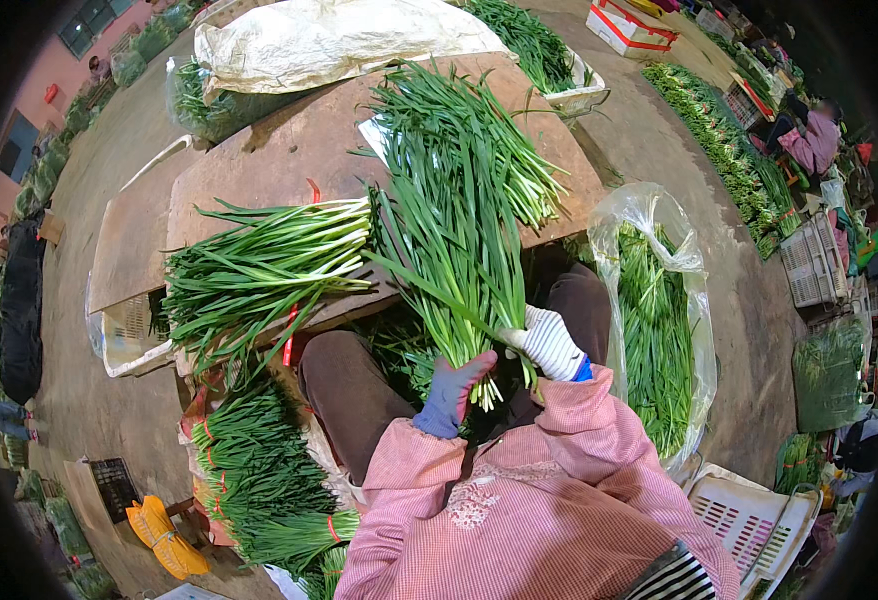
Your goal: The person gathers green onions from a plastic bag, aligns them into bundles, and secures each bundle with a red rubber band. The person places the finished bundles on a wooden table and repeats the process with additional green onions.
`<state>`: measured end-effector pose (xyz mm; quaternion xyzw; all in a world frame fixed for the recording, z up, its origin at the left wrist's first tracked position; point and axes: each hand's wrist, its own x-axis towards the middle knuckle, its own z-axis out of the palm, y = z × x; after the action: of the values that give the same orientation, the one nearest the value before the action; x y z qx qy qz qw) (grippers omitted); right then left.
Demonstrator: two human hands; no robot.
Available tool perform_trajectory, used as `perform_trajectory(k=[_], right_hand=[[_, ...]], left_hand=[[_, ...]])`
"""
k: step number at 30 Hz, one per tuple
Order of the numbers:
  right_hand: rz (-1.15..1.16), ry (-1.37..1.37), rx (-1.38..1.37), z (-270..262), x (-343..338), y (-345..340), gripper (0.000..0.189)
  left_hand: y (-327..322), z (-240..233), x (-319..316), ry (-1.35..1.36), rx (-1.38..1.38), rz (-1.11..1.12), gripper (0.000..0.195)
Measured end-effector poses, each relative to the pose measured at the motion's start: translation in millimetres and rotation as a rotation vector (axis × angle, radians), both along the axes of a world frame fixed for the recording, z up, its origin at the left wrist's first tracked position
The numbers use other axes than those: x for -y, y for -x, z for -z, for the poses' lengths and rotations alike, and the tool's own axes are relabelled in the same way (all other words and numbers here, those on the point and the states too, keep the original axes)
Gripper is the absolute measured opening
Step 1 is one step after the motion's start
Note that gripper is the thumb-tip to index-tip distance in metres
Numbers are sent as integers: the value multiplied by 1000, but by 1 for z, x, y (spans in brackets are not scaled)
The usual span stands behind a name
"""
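My left hand (454, 390), in a blue-grey and purple glove, is closed around the lower stalks of a bunch of garlic chives (454, 285). The pale cut ends stick out below that hand, while the leaves reach up over the board. Just to the right, my right hand (548, 345), in a white striped glove, grips a smaller bunch of chives (509, 277). Its fingertips are partly hidden by the stalks. On the wooden board (281, 157) lie a loose pile of chives (274, 262) at left and another pile (525, 154) at upper right.
Red-banded chive bundles (259, 465) lie at lower left. A clear plastic bag of chives (653, 337) stands right of my knee, above a white plastic crate (746, 517). Beyond the board rests a white sack (334, 45). A person (814, 139) sits at far right.
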<state>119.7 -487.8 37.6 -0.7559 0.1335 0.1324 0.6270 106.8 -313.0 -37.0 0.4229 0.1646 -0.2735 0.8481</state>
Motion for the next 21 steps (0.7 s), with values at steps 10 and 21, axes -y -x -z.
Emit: perform_trajectory(k=[10, 21], right_hand=[[-108, 323, 223, 10, -25, -7, 50], [154, -74, 116, 22, 5, -1, 25]], left_hand=[[-3, 24, 18, -51, 126, 14, 47], [0, 1, -7, 229, -97, 53, 24]])
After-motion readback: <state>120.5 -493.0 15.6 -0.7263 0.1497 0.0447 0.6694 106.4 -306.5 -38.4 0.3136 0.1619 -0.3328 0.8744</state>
